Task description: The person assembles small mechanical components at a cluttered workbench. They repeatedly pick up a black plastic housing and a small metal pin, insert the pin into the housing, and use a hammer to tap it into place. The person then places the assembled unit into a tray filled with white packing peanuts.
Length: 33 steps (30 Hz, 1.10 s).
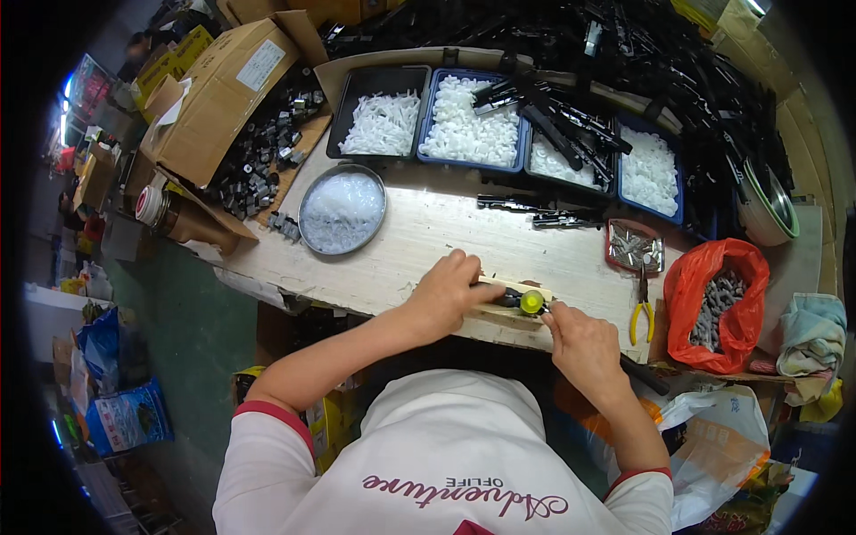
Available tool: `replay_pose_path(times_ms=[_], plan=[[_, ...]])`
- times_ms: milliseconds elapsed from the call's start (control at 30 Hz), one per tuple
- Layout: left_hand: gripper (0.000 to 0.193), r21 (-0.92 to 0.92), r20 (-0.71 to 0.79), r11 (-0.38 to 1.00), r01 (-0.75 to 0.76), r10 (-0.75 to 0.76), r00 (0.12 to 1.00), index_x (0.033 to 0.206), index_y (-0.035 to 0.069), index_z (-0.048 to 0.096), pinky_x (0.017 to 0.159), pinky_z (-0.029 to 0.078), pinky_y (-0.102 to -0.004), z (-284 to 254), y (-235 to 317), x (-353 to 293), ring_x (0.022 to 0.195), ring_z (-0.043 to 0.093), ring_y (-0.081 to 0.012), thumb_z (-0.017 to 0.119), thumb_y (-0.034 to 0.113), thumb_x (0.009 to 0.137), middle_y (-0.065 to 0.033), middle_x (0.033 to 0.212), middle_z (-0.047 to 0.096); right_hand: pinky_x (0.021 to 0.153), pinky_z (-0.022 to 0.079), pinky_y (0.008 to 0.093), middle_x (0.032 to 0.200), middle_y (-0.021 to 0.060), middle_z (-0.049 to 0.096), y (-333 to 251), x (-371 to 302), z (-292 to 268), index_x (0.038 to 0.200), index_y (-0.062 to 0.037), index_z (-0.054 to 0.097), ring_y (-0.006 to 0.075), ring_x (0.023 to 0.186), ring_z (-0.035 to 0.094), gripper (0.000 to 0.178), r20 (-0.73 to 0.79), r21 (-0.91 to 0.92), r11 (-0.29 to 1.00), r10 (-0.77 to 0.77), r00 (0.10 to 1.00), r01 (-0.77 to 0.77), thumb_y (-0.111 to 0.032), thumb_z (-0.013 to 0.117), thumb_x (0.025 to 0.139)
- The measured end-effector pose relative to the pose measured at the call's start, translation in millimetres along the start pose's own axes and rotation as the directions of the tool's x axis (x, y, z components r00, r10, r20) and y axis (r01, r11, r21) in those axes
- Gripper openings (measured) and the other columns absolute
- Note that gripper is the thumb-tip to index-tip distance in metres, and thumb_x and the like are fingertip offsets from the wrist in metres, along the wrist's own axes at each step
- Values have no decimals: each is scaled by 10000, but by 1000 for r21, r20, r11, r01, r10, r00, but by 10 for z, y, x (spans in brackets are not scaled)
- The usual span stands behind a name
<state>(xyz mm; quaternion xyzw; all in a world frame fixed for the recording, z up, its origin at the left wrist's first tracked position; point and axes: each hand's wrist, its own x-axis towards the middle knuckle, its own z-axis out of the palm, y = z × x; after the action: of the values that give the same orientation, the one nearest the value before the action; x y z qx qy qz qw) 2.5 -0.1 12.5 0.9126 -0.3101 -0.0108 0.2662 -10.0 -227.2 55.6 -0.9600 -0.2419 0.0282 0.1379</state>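
At the bench's front edge, a long black part [506,298] lies on a pale wooden block [489,310]. My left hand [446,296] is closed over its left end, the thumb pointing right along it. A round yellow-green knob [532,302], perhaps a tool handle seen end-on, stands over the part's right end. Beside that knob my right hand [581,343] pinches with thumb and forefinger; what sits between the fingertips is too small to make out. Two similar black assemblies [566,218] rest farther back on the bench.
Bins of small white plastic parts [473,120] line the back, with a heap of black assemblies [642,62] behind. A round tray [343,209] stands left. Yellow-handled pliers [642,321], a clear box [635,246] and a red bag [682,308] of grey parts are right.
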Motion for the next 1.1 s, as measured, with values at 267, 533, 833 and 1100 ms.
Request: replay_pose_path(times_ms=[267, 533, 833, 1100], plan=[[640, -213, -132, 964, 158, -188, 973, 1197, 28, 417, 724, 430, -365, 6, -35, -1, 832, 475, -284, 590, -110, 597, -107, 859, 533, 445, 426, 398, 624, 116, 567, -210, 202, -113, 800, -35, 516, 310, 500, 564, 135, -424, 202, 958, -101, 900, 203, -161, 514, 849], [684, -233, -321, 963, 138, -210, 924, 1240, 25, 388, 734, 420, -356, 116, 52, -113, 811, 491, -277, 608, -121, 608, -115, 896, 556, 433, 426, 409, 594, 125, 565, -266, 429, -20, 865, -51, 522, 319, 481, 556, 139, -257, 193, 976, -52, 965, 104, -187, 496, 866], [716, -224, -501, 943, 245, -327, 801, 1257, 24, 363, 880, 315, -393, 187, 73, -348, 1017, 448, -294, 664, -40, 610, -143, 1131, 483, 434, 437, 399, 559, 138, 566, -396, 606, 166, 763, -40, 513, 330, 478, 563, 208, 58, -29, 989, -143, 988, 145, -219, 492, 867], [702, -299, -438, 914, 276, -388, 811, 1279, 46, 355, 889, 297, -374, 47, 37, -418, 1027, 414, -282, 568, -73, 620, -133, 1140, 457, 443, 448, 394, 588, 118, 585, -420, 562, 150, 811, -62, 529, 291, 480, 577, 173, -167, 137, 975, -150, 974, 174, -222, 492, 865]])
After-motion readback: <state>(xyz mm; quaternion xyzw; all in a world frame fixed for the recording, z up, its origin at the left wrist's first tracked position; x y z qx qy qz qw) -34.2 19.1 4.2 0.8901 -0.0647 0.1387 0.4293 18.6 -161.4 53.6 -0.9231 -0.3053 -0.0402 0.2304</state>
